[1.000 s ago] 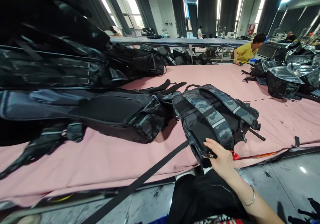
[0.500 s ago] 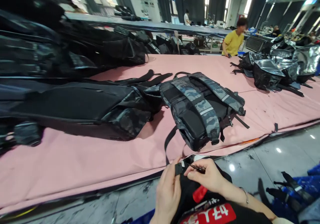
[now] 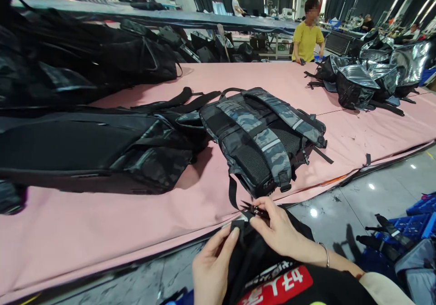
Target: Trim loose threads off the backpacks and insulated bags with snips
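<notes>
Pinched in the left hand (image 3: pixel 213 259) was a strap (image 3: pixel 237 224), and in the right hand (image 3: pixel 279 228) snips (image 3: pixel 258 211), with a backpack (image 3: pixel 270 139) beyond and a “好人” label (image 3: pixel 279 287) below.

Snips (image 3: pixel 252 209): handles partly covered by the right hand (image 3: pixel 276 227). Black strap (image 3: pixel 237 224): portion under the left hand (image 3: pixel 213 257) hidden by its fingers. Flat black bag (image 3: pixel 68 148), left of both grips, and blue crates (image 3: pixel 405 225), right of them: cut off by the edges. Person in yellow (image 3: pixel 307 39), beyond: legs concealed.
</notes>
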`<state>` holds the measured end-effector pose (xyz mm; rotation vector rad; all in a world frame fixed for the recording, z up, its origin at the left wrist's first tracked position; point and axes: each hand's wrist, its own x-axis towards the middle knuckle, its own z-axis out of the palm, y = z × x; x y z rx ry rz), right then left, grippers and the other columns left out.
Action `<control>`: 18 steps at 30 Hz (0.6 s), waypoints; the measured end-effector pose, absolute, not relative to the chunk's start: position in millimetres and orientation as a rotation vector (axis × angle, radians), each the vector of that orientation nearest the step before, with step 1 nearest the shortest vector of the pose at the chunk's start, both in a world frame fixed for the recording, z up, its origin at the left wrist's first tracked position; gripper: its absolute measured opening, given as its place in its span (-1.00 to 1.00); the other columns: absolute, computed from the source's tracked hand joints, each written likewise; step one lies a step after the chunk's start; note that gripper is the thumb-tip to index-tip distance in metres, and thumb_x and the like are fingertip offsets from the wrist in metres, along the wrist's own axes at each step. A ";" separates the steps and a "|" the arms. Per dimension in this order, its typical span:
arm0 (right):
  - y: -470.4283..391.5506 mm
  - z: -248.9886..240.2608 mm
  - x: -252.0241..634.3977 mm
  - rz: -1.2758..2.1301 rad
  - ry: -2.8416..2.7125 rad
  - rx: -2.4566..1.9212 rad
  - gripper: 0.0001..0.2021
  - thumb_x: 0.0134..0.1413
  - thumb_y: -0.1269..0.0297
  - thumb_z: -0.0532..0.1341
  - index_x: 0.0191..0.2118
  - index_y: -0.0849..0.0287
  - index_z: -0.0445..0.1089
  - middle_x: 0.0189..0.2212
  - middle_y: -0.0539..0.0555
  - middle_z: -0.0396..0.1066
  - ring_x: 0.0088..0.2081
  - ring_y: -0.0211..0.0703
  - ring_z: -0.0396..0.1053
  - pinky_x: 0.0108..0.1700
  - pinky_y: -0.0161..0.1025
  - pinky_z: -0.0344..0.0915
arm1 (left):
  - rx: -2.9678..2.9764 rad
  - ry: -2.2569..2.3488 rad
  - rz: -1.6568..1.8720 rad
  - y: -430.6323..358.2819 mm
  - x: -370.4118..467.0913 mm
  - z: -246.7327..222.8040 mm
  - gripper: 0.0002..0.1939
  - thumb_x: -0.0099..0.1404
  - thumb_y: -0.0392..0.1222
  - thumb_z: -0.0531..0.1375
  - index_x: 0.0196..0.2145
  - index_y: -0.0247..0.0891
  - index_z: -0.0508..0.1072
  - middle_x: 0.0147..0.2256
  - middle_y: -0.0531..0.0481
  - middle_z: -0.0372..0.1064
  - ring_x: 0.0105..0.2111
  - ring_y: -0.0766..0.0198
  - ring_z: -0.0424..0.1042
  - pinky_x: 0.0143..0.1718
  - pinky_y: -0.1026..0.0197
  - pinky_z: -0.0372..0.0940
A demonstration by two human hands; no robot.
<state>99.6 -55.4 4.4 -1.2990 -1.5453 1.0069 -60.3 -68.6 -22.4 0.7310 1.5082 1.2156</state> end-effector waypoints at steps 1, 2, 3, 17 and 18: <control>-57.2 6.1 101.5 0.937 -1.571 -1.304 -0.77 0.14 0.31 0.12 -0.07 0.16 0.26 -0.22 0.07 0.40 -0.22 -0.16 0.35 -0.15 -0.23 0.27 | 0.709 1.519 1.227 -67.7 -60.0 -20.2 -0.50 -0.23 0.07 0.40 -0.32 -0.24 0.57 -0.27 -0.08 0.53 -0.22 0.10 0.48 -0.01 0.05 0.32; -58.7 7.7 103.6 0.890 -1.602 -1.286 -0.78 0.15 0.32 0.11 -0.07 0.16 0.27 -0.22 0.08 0.40 -0.20 -0.15 0.36 -0.13 -0.22 0.27 | 0.704 1.523 1.232 -67.0 -59.8 -18.1 -0.50 -0.22 0.07 0.40 -0.31 -0.24 0.57 -0.27 -0.08 0.53 -0.21 0.10 0.48 0.00 0.05 0.31; -59.8 9.0 105.7 0.860 -1.632 -1.255 -0.81 0.15 0.34 0.11 -0.10 0.15 0.29 -0.24 0.08 0.41 -0.22 -0.15 0.36 -0.15 -0.22 0.28 | 0.712 1.521 1.232 -66.4 -59.7 -16.3 -0.50 -0.22 0.07 0.40 -0.31 -0.24 0.57 -0.26 -0.07 0.53 -0.20 0.10 0.48 0.01 0.05 0.30; -54.7 2.4 109.8 0.754 -1.677 -1.169 -0.95 0.09 0.36 0.16 -0.37 0.15 0.36 -0.43 0.05 0.44 -0.36 -0.15 0.38 -0.28 -0.24 0.28 | 0.881 1.533 1.163 -71.4 -60.7 -17.5 -0.53 -0.18 0.09 0.38 -0.32 -0.25 0.56 -0.23 -0.11 0.52 -0.16 0.04 0.46 0.06 -0.02 0.25; -55.0 2.7 110.1 0.759 -1.652 -1.184 -0.95 0.08 0.36 0.17 -0.37 0.15 0.36 -0.43 0.04 0.44 -0.37 -0.15 0.39 -0.28 -0.25 0.28 | 0.864 1.534 1.164 -70.9 -60.6 -17.5 -0.52 -0.18 0.09 0.38 -0.32 -0.25 0.56 -0.24 -0.11 0.52 -0.18 0.05 0.47 0.04 -0.01 0.26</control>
